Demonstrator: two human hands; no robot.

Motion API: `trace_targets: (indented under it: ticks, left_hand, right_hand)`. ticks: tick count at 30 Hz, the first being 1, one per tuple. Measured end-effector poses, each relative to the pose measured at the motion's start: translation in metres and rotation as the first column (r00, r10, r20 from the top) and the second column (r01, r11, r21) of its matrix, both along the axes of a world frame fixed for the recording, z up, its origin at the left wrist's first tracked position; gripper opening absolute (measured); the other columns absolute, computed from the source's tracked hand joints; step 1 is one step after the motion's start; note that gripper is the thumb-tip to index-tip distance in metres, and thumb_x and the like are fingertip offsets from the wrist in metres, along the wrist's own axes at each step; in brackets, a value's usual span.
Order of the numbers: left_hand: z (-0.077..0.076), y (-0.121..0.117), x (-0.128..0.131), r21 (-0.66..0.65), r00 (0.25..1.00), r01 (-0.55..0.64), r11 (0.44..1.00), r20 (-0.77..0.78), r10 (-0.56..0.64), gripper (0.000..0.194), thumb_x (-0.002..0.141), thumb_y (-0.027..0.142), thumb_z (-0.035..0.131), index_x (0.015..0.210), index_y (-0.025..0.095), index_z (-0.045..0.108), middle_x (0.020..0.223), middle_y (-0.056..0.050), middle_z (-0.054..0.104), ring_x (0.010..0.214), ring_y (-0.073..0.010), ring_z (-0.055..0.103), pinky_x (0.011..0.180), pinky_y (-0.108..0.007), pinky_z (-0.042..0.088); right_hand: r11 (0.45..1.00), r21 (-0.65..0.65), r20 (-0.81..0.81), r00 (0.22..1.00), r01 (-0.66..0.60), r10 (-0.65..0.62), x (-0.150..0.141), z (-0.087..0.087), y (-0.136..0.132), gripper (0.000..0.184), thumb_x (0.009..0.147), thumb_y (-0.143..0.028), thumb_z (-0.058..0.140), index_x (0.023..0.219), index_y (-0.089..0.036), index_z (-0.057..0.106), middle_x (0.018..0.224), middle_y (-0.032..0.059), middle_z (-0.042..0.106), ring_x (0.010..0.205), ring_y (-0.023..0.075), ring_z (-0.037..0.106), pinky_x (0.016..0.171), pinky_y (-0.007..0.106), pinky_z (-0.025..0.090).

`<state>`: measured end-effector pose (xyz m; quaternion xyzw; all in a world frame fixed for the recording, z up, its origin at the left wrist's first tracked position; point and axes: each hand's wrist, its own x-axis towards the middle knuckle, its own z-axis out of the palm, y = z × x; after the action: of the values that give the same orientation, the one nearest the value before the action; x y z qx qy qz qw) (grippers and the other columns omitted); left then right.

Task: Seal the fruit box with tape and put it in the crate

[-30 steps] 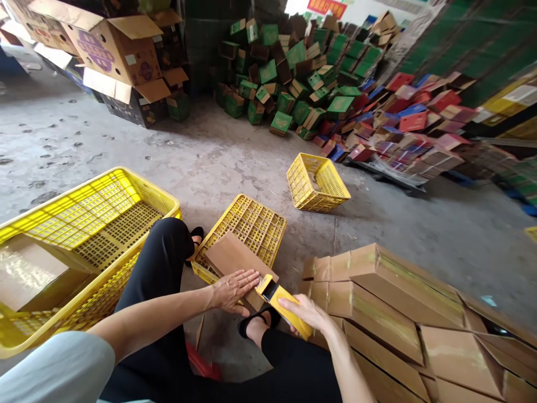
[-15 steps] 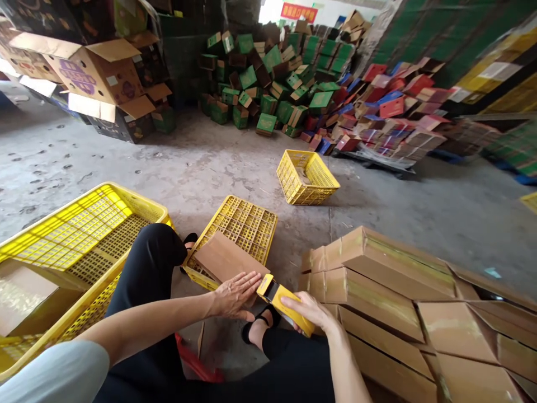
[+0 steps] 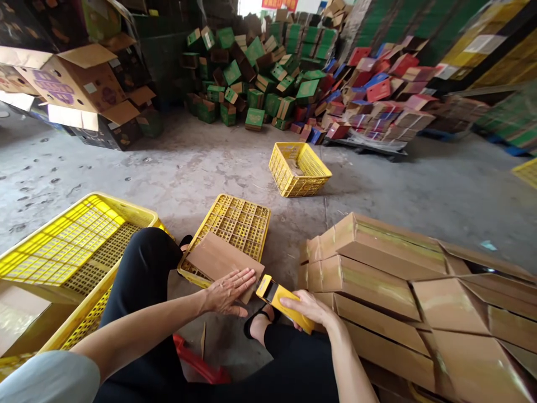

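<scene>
My left hand (image 3: 232,292) lies flat, fingers stretched out, on the near right end of a brown cardboard piece (image 3: 218,257). That cardboard rests on an upturned yellow plastic crate (image 3: 239,221) between my legs. Wrapped around a yellow box-shaped hand tool (image 3: 289,302) is my right hand (image 3: 308,310). The tool has a dark recess at its front end, which points at the cardboard's right edge, just beside my left fingertips. Its exact kind is not clear from here.
Flat taped cartons (image 3: 390,246) are stacked at my right. A large yellow crate (image 3: 94,215) holding cardboard stands at my left. Ahead sits a smaller yellow crate (image 3: 300,179). Green boxes (image 3: 251,98) and red boxes (image 3: 380,89) lie heaped behind. A red object (image 3: 197,361) lies below me.
The view has tilted and shifted slightly. My left hand still presses on the cardboard, a little farther from the tool's front end. My right hand keeps its hold on the tool.
</scene>
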<state>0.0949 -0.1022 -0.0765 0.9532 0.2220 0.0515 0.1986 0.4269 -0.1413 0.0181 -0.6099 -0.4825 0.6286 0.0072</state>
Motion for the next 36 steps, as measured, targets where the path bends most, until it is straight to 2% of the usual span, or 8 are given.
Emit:
trace_targets:
  ticks: [5, 11, 17, 22, 25, 29, 33, 36]
  left_hand:
    - [0.006, -0.004, 0.005, 0.057, 1.0, 0.005, 0.998, -0.021, -0.004, 0.115, 0.094, 0.086, 0.041, 0.171, 0.013, -0.002, 0.175, -0.019, 0.011, 0.163, -0.0372, 0.014, 0.131, -0.049, 0.019]
    - [0.004, -0.004, 0.017, 0.1, 0.998, 0.058, 0.993, 0.014, -0.06, 0.115, 0.094, 0.085, 0.04, 0.169, 0.013, -0.009, 0.176, -0.017, 0.015, 0.163, -0.0321, 0.017, 0.131, -0.045, 0.019]
    - [-0.002, 0.001, 0.015, 0.085, 0.997, 0.075, 0.994, 0.014, -0.076, 0.113, 0.095, 0.084, 0.042, 0.169, 0.015, -0.009, 0.176, -0.017, 0.015, 0.163, -0.0319, 0.018, 0.131, -0.044, 0.019]
    - [-0.003, 0.003, 0.013, 0.064, 0.996, 0.088, 0.994, 0.014, -0.089, 0.112, 0.096, 0.083, 0.042, 0.17, 0.015, -0.007, 0.176, -0.017, 0.011, 0.163, -0.0323, 0.016, 0.131, -0.045, 0.017]
    - [-0.004, 0.0, 0.013, 0.052, 0.996, 0.086, 0.995, -0.002, -0.086, 0.113, 0.094, 0.084, 0.044, 0.171, 0.015, -0.005, 0.176, -0.018, 0.012, 0.163, -0.0338, 0.017, 0.131, -0.046, 0.018]
    - [-0.003, 0.002, 0.016, 0.049, 0.996, 0.086, 0.995, -0.042, -0.084, 0.121, 0.089, 0.085, 0.051, 0.171, 0.014, -0.001, 0.176, -0.02, 0.011, 0.163, -0.038, 0.014, 0.13, -0.05, 0.019]
    - [0.006, 0.02, 0.02, 0.053, 0.99, 0.082, 0.995, -0.117, -0.076, 0.134, 0.078, 0.088, 0.062, 0.171, 0.01, 0.007, 0.175, -0.024, 0.006, 0.162, -0.0449, 0.009, 0.128, -0.053, 0.023]
    - [0.012, 0.035, 0.024, 0.082, 0.988, 0.083, 0.993, -0.138, -0.071, 0.139, 0.071, 0.088, 0.068, 0.17, 0.009, 0.011, 0.175, -0.026, 0.009, 0.161, -0.0477, 0.01, 0.128, -0.056, 0.017]
  right_hand:
    - [1.0, 0.009, 0.037, 0.999, -0.021, 0.021, -0.005, 0.002, 0.003, 0.057, 0.088, -0.072, 0.066, 0.096, -0.015, 0.065, 0.061, 0.0065, 0.072, 0.051, 0.0188, 0.07, 0.048, 0.023, 0.054]
    - [0.999, 0.021, 0.026, 0.999, -0.032, 0.031, -0.007, 0.004, 0.004, 0.05, 0.09, -0.066, 0.066, 0.094, -0.016, 0.065, 0.062, 0.0056, 0.072, 0.05, 0.0183, 0.071, 0.047, 0.022, 0.054]
    - [0.999, 0.028, -0.002, 1.0, -0.019, 0.019, 0.0, -0.004, -0.001, 0.049, 0.091, -0.063, 0.066, 0.099, -0.015, 0.064, 0.063, 0.006, 0.074, 0.055, 0.021, 0.073, 0.054, 0.028, 0.06]
    - [1.0, 0.004, -0.03, 1.0, -0.007, 0.007, 0.016, -0.013, -0.011, 0.055, 0.087, -0.07, 0.067, 0.1, -0.017, 0.063, 0.063, 0.0043, 0.074, 0.054, 0.0207, 0.072, 0.049, 0.026, 0.056]
    - [0.999, -0.017, -0.023, 0.999, 0.041, -0.041, 0.023, -0.015, -0.018, 0.06, 0.083, -0.075, 0.069, 0.1, -0.018, 0.061, 0.064, 0.0039, 0.075, 0.055, 0.0209, 0.073, 0.048, 0.024, 0.054]
    - [0.998, -0.013, -0.03, 0.997, 0.068, -0.068, 0.016, -0.015, -0.019, 0.058, 0.084, -0.074, 0.07, 0.096, -0.018, 0.063, 0.061, 0.0032, 0.073, 0.053, 0.0197, 0.072, 0.049, 0.023, 0.054]
    - [0.998, -0.022, -0.015, 0.998, 0.055, -0.056, 0.003, -0.012, -0.012, 0.052, 0.086, -0.069, 0.072, 0.093, -0.018, 0.065, 0.063, 0.0034, 0.074, 0.056, 0.02, 0.073, 0.055, 0.026, 0.059]
    - [0.999, -0.028, -0.011, 0.999, 0.041, -0.042, -0.003, -0.013, -0.006, 0.048, 0.087, -0.067, 0.071, 0.088, -0.019, 0.066, 0.06, 0.0023, 0.073, 0.059, 0.0215, 0.075, 0.058, 0.028, 0.061]
